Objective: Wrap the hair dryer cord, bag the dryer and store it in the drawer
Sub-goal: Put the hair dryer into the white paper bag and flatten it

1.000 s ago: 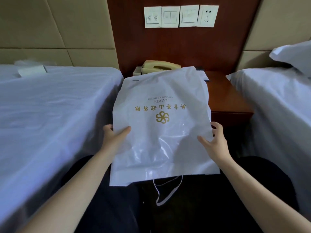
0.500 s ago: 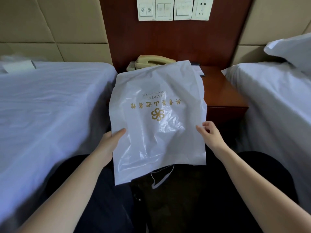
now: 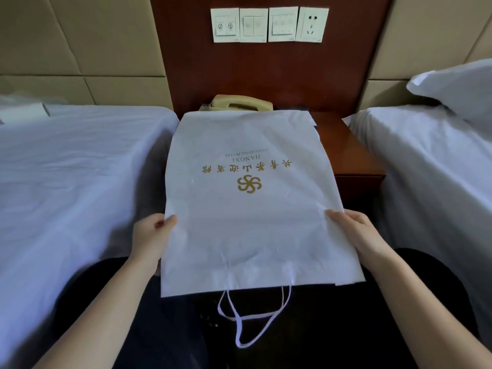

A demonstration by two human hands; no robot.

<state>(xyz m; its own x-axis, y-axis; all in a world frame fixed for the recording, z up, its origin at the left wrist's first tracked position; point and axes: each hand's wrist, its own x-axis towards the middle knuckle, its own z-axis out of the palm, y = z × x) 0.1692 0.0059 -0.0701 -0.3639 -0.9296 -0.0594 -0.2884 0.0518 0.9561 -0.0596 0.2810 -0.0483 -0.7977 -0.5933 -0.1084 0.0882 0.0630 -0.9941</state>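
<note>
Gripping bag (image 3: 247, 214) edges | left hand (image 3: 152, 239) | right hand (image 3: 358, 234)

Hotel room: twin beds (image 3: 80, 169), nightstand (image 3: 351, 155) phone (image 3: 241, 103).

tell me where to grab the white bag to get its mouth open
Grip the near edge of the bag, where the white cord loops hang out: that end is likely the mouth, facing the person. Come from the near side, one layer per hand. The left hand and right hand pinch its side edges, holding it flat.
</note>
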